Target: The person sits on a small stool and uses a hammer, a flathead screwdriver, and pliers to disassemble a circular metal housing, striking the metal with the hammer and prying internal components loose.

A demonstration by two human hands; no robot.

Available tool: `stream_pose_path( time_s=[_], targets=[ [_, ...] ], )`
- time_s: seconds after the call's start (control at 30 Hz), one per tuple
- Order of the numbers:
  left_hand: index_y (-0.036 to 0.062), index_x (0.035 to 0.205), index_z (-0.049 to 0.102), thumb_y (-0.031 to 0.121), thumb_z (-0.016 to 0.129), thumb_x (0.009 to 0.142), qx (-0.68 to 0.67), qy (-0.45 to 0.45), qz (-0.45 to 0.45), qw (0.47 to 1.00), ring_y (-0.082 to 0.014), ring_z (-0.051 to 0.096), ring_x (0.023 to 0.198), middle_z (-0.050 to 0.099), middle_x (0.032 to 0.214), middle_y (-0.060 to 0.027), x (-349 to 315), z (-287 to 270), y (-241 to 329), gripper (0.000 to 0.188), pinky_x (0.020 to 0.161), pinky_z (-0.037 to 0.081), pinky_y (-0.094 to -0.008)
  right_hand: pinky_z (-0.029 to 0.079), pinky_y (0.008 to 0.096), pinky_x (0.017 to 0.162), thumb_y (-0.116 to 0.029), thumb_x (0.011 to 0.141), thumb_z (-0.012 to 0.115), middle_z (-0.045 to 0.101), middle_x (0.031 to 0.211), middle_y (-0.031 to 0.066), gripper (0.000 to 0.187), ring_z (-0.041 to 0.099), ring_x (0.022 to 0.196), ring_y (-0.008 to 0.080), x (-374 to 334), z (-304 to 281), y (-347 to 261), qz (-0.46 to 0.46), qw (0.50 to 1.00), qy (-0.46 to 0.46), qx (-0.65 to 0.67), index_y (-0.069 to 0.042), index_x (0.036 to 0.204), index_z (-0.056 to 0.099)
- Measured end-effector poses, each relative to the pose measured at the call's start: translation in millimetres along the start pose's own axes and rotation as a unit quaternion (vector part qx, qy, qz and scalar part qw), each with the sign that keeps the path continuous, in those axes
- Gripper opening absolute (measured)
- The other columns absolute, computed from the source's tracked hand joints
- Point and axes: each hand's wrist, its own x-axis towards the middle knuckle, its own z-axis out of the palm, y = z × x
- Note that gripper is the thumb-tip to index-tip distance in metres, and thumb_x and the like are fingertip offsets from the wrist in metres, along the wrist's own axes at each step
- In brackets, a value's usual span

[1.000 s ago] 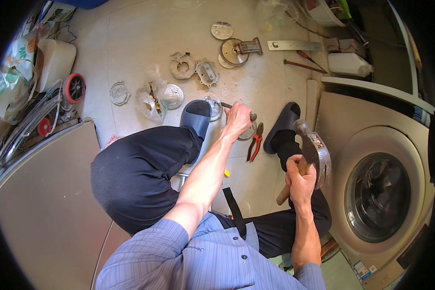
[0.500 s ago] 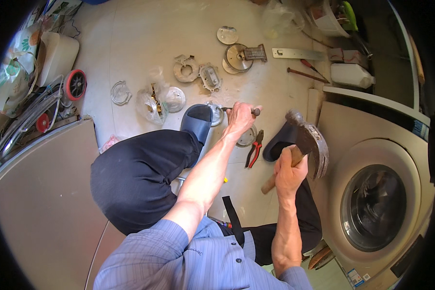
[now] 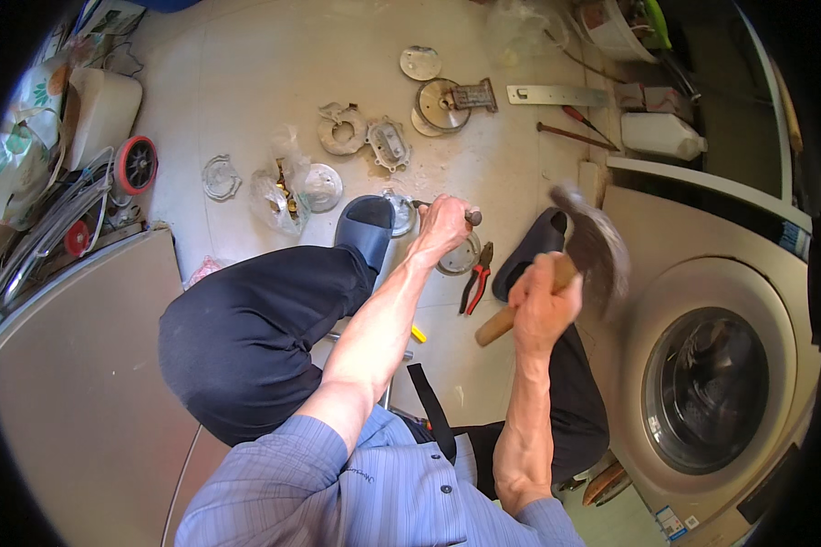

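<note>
My left hand [image 3: 442, 228] grips a thin metal rod, a punch or chisel [image 3: 470, 217], held down over a round metal part [image 3: 458, 260] on the floor between my feet. My right hand [image 3: 540, 301] is shut on the wooden handle of a hammer [image 3: 586, 248]. The hammer's head is raised and blurred, to the right of the left hand. Red-handled pliers [image 3: 474, 287] lie on the floor just below the round part.
Round metal plates and cast parts [image 3: 447, 98] lie scattered on the floor ahead, with a clear plastic bag [image 3: 278, 187] of small pieces. A front-loading washing machine [image 3: 711, 383] stands at right. A metal ruler [image 3: 556, 94], screwdrivers [image 3: 586, 118], a white container [image 3: 659, 135] and left-side clutter [image 3: 55, 182] ring the spot.
My right hand has lifted the hammer up and toward the left hand; its head is now blurred with motion. The left hand holds the rod in the same place.
</note>
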Motion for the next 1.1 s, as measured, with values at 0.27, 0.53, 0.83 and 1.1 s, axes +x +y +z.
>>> stream_pose_path(
  time_s=[0.27, 0.53, 0.83, 1.1],
  targets=[
    [0.0105, 0.079, 0.074, 0.029, 0.064, 0.093, -0.014, -0.029, 0.018, 0.999, -0.0446, 0.066, 0.083, 0.070, 0.080, -0.0191, -6.1, 2.9, 7.3, 0.025, 0.072, 0.047, -0.0565, 0.048, 0.0330, 0.064, -0.028, 0.098, 0.065, 0.062, 0.077, 0.0052, 0.030, 0.055, 0.069, 0.0129, 10.8, -13.6, 105.2, 0.139, 0.967, -0.104, -0.186, 0.002, 0.097, 0.061],
    [0.0076, 0.076, 0.071, 0.038, 0.068, 0.092, -0.033, -0.011, -0.025, 0.999, -0.0447, 0.067, 0.079, 0.066, 0.078, -0.0236, 0.8, -9.7, -1.8, 0.034, 0.065, 0.049, -0.0510, 0.037, 0.0259, 0.041, -0.015, 0.102, 0.062, 0.050, 0.059, -0.0004, 0.015, 0.046, 0.045, 0.0083, 4.7, -10.0, 11.5, -0.090, 0.996, -0.025, 0.000, -0.005, 0.092, 0.055],
    [0.0093, 0.081, 0.074, 0.025, 0.070, 0.087, -0.037, -0.053, 0.023, 0.998, -0.0449, 0.066, 0.080, 0.068, 0.082, -0.0229, 0.4, -11.6, -15.5, 0.017, 0.072, 0.046, -0.0567, 0.037, 0.0258, 0.041, -0.015, 0.099, 0.065, 0.049, 0.058, -0.0011, 0.017, 0.047, 0.044, 0.0084, -8.6, -0.1, 72.1, 0.069, 0.980, -0.081, -0.167, -0.005, 0.089, 0.057],
    [0.0057, 0.079, 0.073, 0.034, 0.072, 0.091, -0.065, -0.036, 0.061, 0.995, -0.0406, 0.065, 0.070, 0.065, 0.079, -0.0232, 2.1, -13.1, -19.4, 0.031, 0.064, 0.049, -0.0464, 0.038, 0.0252, 0.045, -0.014, 0.098, 0.064, 0.048, 0.057, -0.0024, 0.019, 0.048, 0.047, 0.0082, -27.7, -1.9, 84.6, 0.016, 0.995, -0.025, -0.097, -0.007, 0.082, 0.057]
  ],
)
